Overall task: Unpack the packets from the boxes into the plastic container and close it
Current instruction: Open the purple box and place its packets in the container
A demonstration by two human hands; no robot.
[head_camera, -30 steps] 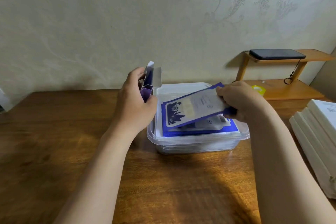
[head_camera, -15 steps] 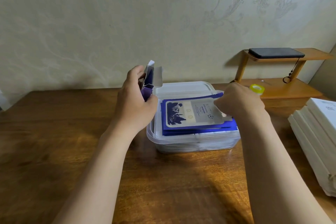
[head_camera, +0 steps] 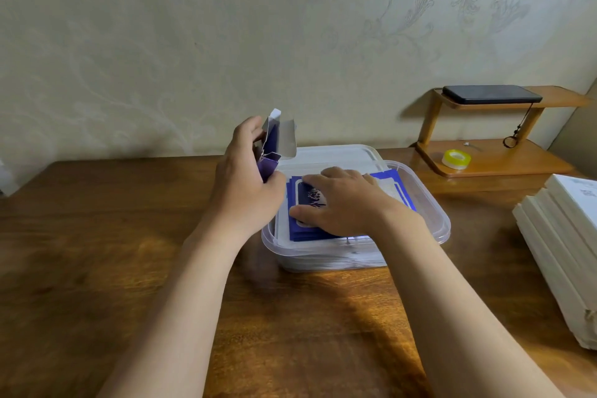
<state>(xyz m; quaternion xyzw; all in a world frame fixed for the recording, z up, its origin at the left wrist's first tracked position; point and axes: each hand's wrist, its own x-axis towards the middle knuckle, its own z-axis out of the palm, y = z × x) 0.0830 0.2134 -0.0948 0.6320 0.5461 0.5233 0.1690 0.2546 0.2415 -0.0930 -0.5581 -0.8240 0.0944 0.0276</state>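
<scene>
L hand (head_camera: 248, 191) grips a small purple box (head_camera: 270, 161) w/ fingers and thumb curled round its body, held upright, top flaps open and pointing up, just beside the back-left corner of the plastic container (head_camera: 433, 213). R hand (head_camera: 345, 203) lies palm down, fingers straight and spread a bit, pressing flat on the top packet of the packets (head_camera: 392, 186) inside the container; it curls round nothing. Packets are blue w/ a pale label and dark print, stacked flat, the stack reaching close to the rim; R hand covers most of the top one, so only its left edge and far-right corner show. Container is clear, rounded corners, uncovered, sitting on the wooden table (head_camera: 97, 268) approx mid-view, near the wall. A clear lid (head_camera: 332, 153) lies flat just behind it, touching or near the far rim, can't tell which. At the right table edge, well apart from the container, a stack of white boxes (head_camera: 568, 236), partly cut off by the frame. Back right, a small 2-tier wooden shelf (head_camera: 497, 168): dark phone (head_camera: 491, 94) on the top tier, yellowish tape roll (head_camera: 456, 159) on the bottom tier, a thin cord w/ a ring hanging down from the phone end. Both forearms bare.
</scene>
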